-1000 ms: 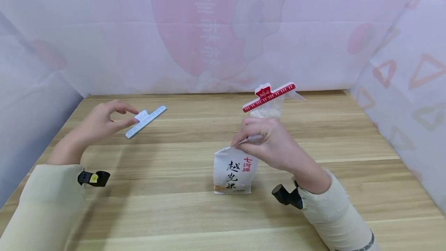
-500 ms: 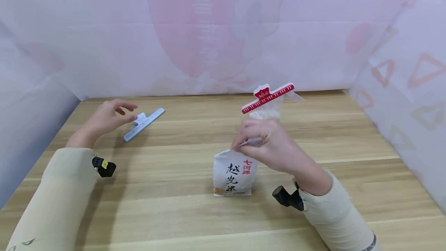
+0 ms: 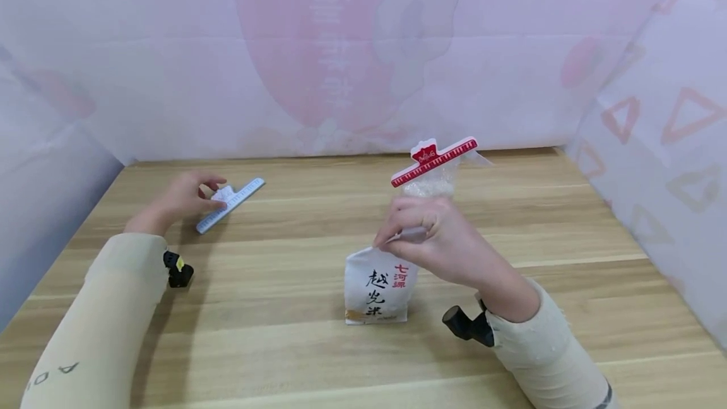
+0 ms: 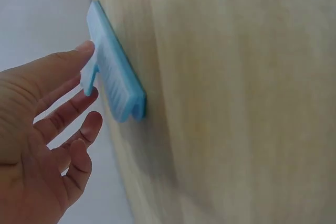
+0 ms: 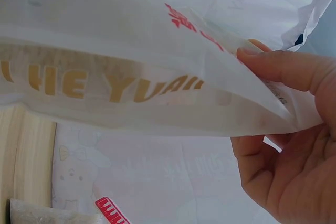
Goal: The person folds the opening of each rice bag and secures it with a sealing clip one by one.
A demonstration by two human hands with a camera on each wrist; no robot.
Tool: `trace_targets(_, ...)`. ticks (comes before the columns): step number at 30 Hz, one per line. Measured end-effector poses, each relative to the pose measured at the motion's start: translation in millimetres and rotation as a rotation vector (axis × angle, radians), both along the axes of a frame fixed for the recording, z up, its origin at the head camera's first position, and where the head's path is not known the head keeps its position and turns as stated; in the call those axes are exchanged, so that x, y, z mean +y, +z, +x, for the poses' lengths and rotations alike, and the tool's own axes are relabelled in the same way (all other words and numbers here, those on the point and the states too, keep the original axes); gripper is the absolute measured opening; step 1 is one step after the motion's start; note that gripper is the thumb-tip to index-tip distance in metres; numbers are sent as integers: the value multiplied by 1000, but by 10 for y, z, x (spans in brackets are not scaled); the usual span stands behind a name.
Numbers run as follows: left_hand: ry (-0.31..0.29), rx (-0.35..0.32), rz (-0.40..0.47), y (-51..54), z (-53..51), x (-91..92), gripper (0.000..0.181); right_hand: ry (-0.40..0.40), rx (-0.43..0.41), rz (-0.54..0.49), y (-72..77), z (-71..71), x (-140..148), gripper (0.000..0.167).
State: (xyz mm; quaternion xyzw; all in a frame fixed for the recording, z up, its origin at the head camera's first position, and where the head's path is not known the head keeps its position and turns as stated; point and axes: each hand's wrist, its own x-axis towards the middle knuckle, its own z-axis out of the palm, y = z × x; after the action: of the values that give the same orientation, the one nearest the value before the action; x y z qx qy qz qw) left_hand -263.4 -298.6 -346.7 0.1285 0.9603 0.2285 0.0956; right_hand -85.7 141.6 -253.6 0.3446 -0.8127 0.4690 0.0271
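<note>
In the head view my left hand is at a light-blue sealing clip with a long ruled bar, low over the table's left. The left wrist view shows the thumb on the handle of the clip and the index finger partly hidden behind it; the other fingers are loosely bent. My right hand pinches the top edge of a small white rice bag, upright on the table, with black and red characters. Up close in the right wrist view, the bag hangs slack between thumb and fingers.
Behind my right hand stands a clear bag of white grains, its top closed by a red and white sealing clip. The wood-grain table meets a printed cloth backdrop at the back and sides.
My left hand has moved right and closer, its thumb now over the blue clip's handle. The right hand keeps its hold on the bag. The head view has shifted slightly.
</note>
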Motion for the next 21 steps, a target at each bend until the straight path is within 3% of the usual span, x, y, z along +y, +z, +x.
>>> trace_targets(4,-6,-27,-4,-40,14,7,56,1,-10,4,0,2,-6,17)
trace_targets(15,-37,-2,10,-23,4,103,48,-16,-31,9,16,-15,-8,18)
trace_targets(21,-57,-37,53,-25,11,133,44,-16,-26,7,14,-15,-9,18)
